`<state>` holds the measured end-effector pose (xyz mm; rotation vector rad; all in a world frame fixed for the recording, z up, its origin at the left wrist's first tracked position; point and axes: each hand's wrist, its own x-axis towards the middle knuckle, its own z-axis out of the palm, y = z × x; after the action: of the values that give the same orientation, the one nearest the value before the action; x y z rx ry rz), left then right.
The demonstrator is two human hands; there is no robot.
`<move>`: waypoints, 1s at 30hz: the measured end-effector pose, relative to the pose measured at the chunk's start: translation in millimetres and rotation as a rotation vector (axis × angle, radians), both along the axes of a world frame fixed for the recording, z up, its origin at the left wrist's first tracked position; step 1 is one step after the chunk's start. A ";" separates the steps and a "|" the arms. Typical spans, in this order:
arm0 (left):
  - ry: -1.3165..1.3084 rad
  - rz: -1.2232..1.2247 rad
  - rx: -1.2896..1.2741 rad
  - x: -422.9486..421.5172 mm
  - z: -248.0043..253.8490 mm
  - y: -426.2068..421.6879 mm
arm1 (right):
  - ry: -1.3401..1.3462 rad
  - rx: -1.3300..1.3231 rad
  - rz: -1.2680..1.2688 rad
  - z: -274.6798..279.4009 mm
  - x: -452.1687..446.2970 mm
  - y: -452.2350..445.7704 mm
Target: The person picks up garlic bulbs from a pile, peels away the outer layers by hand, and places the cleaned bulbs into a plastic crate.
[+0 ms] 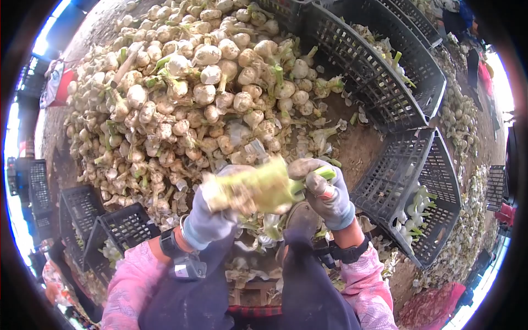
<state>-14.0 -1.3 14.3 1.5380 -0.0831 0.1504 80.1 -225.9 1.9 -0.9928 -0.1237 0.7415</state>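
Note:
Between my two gloved hands is a garlic plant (256, 190), blurred by motion, with a pale green stalk and brownish, ragged outer skin. My left hand (212, 217) is closed around its left end, and part of its fingers is hidden behind the garlic. On the other side, my right hand (327, 195) pinches the green stem end between thumb and fingers. Just beyond my hands lies a big heap of garlic bulbs (204, 94) with cut stems and dirt on them. Loose peelings (269, 225) lie below, around my shoes.
Black plastic crates stand at the right, one with garlic (415, 217) inside and another crate (379, 60) farther back. Smaller black crates (129, 225) stand at the left. More garlic (459, 121) covers the ground at far right. A pink mesh sack (432, 308) lies at lower right.

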 end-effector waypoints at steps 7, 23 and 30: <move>-0.400 -0.452 0.504 3.9 12.6 5.8 | 0.082 -0.065 -0.230 -2.7 0.7 -5.2; -0.232 -0.132 0.604 24.9 23.0 2.0 | -0.547 -0.347 -0.122 24.1 -8.8 8.7; -0.375 -0.118 0.806 11.6 3.8 0.7 | -0.139 -0.348 -0.290 32.2 -22.3 18.7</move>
<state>-2.4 -0.6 18.0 2.2827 -0.5883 0.3377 57.9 -207.2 34.1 -1.3608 0.0314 0.4340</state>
